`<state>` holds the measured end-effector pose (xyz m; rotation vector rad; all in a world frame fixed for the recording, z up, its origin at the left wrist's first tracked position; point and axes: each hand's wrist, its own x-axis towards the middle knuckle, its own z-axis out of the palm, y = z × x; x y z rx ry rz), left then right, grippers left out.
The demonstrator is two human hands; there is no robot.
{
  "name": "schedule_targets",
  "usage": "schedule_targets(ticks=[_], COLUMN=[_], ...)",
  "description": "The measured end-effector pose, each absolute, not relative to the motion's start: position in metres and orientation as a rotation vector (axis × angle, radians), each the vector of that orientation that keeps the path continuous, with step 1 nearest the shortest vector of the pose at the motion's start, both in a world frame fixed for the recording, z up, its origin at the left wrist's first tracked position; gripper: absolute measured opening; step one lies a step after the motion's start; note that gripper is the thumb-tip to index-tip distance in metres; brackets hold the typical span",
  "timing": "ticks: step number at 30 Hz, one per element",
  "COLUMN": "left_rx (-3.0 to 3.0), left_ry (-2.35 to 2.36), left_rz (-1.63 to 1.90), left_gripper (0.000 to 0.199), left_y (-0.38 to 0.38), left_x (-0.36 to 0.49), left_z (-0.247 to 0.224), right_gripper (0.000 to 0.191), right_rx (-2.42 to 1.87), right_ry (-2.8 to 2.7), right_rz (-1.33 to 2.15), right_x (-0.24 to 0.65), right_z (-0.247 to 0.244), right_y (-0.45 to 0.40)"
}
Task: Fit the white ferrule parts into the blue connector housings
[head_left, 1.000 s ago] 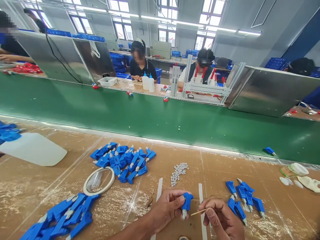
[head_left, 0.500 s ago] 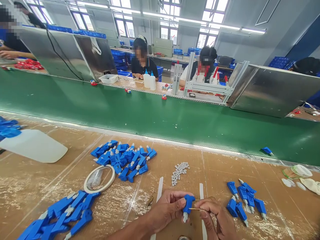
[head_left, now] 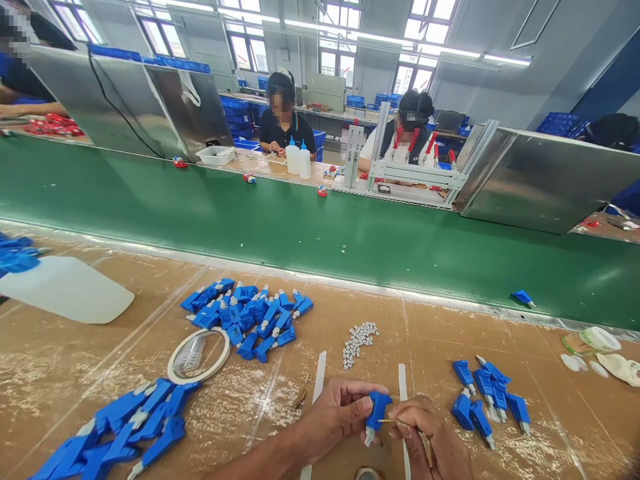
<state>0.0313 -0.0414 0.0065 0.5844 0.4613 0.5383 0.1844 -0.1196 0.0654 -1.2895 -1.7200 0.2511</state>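
My left hand [head_left: 336, 421] is closed around a blue plastic part [head_left: 378, 409] whose pale grey tip points down. In my right hand [head_left: 431, 432], thumb and fingers pinch a thin wooden toothpick [head_left: 387, 421], and its point meets the side of the blue part. Beyond my hands lies a small heap of grey pieces [head_left: 359, 341]. Similar blue parts form a small group [head_left: 487, 393] to the right and a larger pile [head_left: 255, 317] to the left. More of them lie in a row [head_left: 125, 427] at the near left.
A white tape roll [head_left: 227, 357] lies between the left piles. A translucent bottle [head_left: 75, 290] rests on its side at far left. The green conveyor belt [head_left: 280, 227] crosses ahead, carrying a blue part [head_left: 523, 297]. A tub of toothpicks [head_left: 593, 341] is at right; co-workers sit opposite.
Items on the green belt have shifted left, including the blue part and the small red pieces. My hands keep nearly the same place, with the toothpick still against the blue part.
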Motion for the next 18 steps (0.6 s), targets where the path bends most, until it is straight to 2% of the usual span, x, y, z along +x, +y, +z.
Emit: schedule_targets(ticks=[7,14,18], left_rx=[0.643,0.642,0.631], left_ry=[0.424,0.422,0.455], left_rz=[0.539,0.535,0.534], left_gripper=[0.050,0.055,0.056], left_y=[-0.040,-0.038,-0.041], left_x=[0.031,0.029,0.028], left_z=[0.008,0.009,0.010], right_gripper=[0.015,0.015,0.018], right_rx=[-1.158,-1.202,-1.233], right_ry=[-1.736,-1.238,-1.134], right_rz=[0.233,0.594,0.722], right_x=[0.184,0.185,0.204], right_z=[0.066,0.063,0.063], right_y=[-0.115,-0.128,-0.133])
